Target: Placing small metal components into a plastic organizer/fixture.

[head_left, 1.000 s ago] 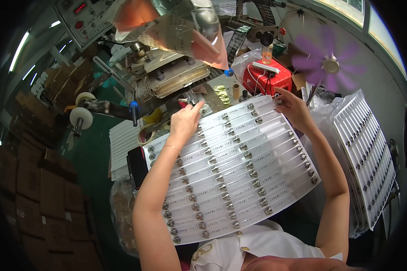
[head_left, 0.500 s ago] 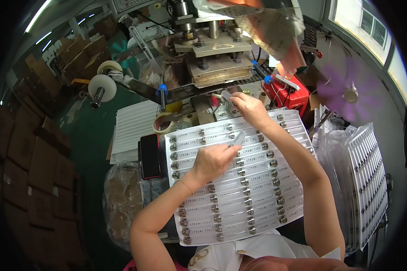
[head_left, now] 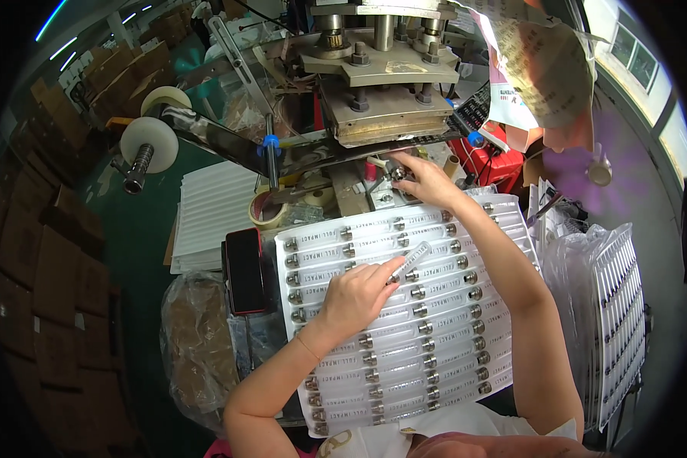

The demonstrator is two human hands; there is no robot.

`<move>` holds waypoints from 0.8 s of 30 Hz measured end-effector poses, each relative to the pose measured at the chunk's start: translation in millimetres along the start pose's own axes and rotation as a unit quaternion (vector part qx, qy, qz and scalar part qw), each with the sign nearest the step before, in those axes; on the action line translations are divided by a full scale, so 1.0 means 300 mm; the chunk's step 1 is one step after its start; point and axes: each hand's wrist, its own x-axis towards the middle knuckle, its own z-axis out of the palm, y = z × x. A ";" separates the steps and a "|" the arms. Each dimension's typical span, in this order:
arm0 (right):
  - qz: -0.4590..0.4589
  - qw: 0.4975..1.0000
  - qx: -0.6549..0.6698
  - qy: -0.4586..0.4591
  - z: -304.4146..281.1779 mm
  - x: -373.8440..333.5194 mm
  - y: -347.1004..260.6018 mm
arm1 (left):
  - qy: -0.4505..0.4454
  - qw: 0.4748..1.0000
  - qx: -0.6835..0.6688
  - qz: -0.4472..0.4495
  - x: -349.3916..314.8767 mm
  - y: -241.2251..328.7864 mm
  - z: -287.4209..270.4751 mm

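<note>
Right hand [head_left: 427,179] now reaching to press [head_left: 382,107], fingers pinching small part [head_left: 396,174], left hand [head_left: 356,294] lifting packet [head_left: 411,261] off sheet [head_left: 404,305]

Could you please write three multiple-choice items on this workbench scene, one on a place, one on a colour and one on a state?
1. Where does the right hand reach?
A. under the metal press
B. onto the cardboard boxes
C. into the plastic bag

2. What colour is the phone-like slab left of the white tray?
A. white
B. black with a red edge
C. green

3. What is the left hand doing?
A. lying flat and empty
B. pinching a clear tube over the tray
C. gripping the tape roll

Answers: 1 A, its fingers sit at the small metal part just below the press plate. 2 B, the slab is dark with red sides. 3 B, the fingertips close on a tube lifted askew above the rows.
</note>
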 end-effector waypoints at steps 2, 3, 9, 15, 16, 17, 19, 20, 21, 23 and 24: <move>0.030 0.998 -0.006 -0.047 -0.003 0.002 -0.004 | 0.004 1.000 -0.002 0.005 0.007 -0.006 -0.001; 0.018 0.999 0.002 -0.036 0.003 0.002 -0.005 | -0.005 1.000 0.012 0.010 0.005 -0.003 -0.007; 0.040 0.999 -0.021 -0.014 0.010 -0.005 0.009 | -0.009 1.000 0.019 0.020 0.005 0.009 -0.004; 0.025 0.999 -0.018 -0.018 0.011 -0.001 -0.004 | -0.016 0.999 0.030 0.018 0.010 0.012 -0.011; 0.069 0.998 -0.013 -0.004 0.012 -0.004 -0.015 | -0.022 0.998 0.044 0.026 0.006 0.009 -0.011; 0.068 0.998 -0.013 -0.004 0.010 -0.003 -0.020 | -0.022 0.998 0.044 0.025 0.006 0.008 -0.012; 0.059 0.998 -0.014 -0.006 0.001 -0.005 -0.022 | -0.018 0.998 0.044 0.032 0.011 0.009 -0.009; 0.059 0.998 -0.015 -0.008 0.004 -0.005 -0.012 | -0.017 0.998 0.043 0.031 0.009 0.008 -0.008; 0.043 0.999 -0.014 -0.011 0.009 -0.004 0.001 | -0.018 0.998 0.045 0.032 0.008 0.009 -0.010; 0.028 0.999 -0.014 -0.017 0.009 -0.002 0.011 | -0.018 0.998 0.046 0.031 0.007 0.011 -0.010; 0.024 0.999 -0.011 -0.018 0.007 0.000 0.009 | -0.017 0.998 0.047 0.033 0.008 0.010 -0.012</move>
